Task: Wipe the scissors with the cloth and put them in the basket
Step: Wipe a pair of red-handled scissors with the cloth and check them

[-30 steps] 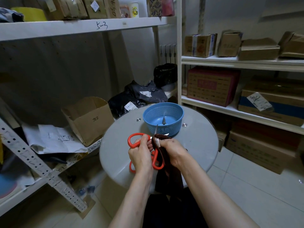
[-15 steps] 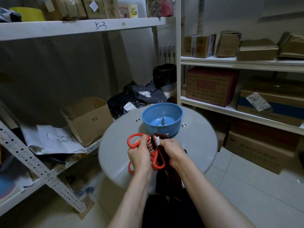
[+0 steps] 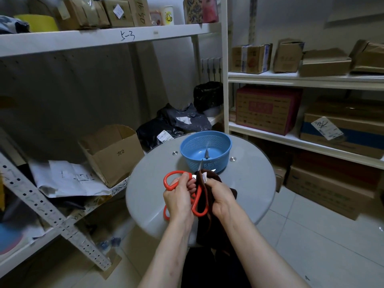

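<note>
Cardboard box [image 3: 110, 150]: open, on the low shelf to the left, well apart from the work.
Table [image 3: 149, 196]: round and grey, with both hands over its near half.
Left hand [image 3: 179, 199]: clenched round the orange handles, one loop sticking out to its left.
Scissors [image 3: 199, 214]: held above the table between the two hands, handles near, blades pointing far toward the basket. A bright tip shows above the cloth. I cannot tell whether the blades are shut.
Handling: I'd judge them stiff and light enough for one hand, with smooth plastic loops and hard, sharp steel. The loops look like the safe hold, since a pinch on bare blade could slip or cut.
Cloth [image 3: 207, 196]: dark brown, soft and limp. It is wrapped over the blades, and its tail hangs off the near edge of the table.
Basket [image 3: 205, 150]: blue, perforated, at the far side of the table, just beyond the blade tip. Something small and dark stands inside, and I cannot make out what.
Right hand [image 3: 220, 196]: grasping the cloth, fingers curled to press it round the blades.
Stage: wiping looks under way, and the scissors are not yet in the basket.
</note>
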